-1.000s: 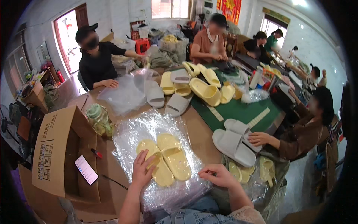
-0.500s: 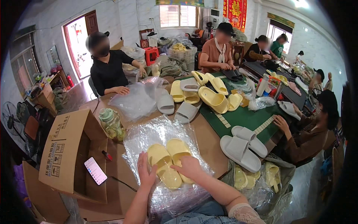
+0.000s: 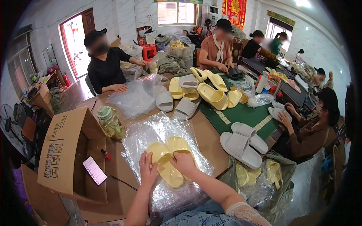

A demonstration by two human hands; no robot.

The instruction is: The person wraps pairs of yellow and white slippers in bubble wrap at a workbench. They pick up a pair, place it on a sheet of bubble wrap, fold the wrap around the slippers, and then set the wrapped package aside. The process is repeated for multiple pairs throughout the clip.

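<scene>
A pair of pale yellow slippers, the left slipper (image 3: pixel 170 176) and the right slipper (image 3: pixel 177 144), lies side by side on clear plastic bags (image 3: pixel 139 132) right in front of me. My left hand (image 3: pixel 148 168) rests along the outer edge of the left slipper, fingers stretched out and thumb apart. With curled fingers, my right hand (image 3: pixel 183 162) grips the right slipper by the opening of its strap; the fingertips are partly hidden. Whether any plastic covers the slippers, I cannot tell.
Left stand an open cardboard box (image 3: pixel 56 150) with a phone (image 3: pixel 95 170) and a green-lidded jar (image 3: pixel 110 122). Grey slippers (image 3: pixel 241 148) lie right, above a sack (image 3: pixel 284 184) of bagged yellow slippers. More yellow slippers (image 3: pixel 213 96) lie ahead. Co-workers sit around the table.
The whole view has shifted slightly. My right hand has moved a little left toward the middle of the pair. At the right, a co-worker now has both hands at a grey slipper.
</scene>
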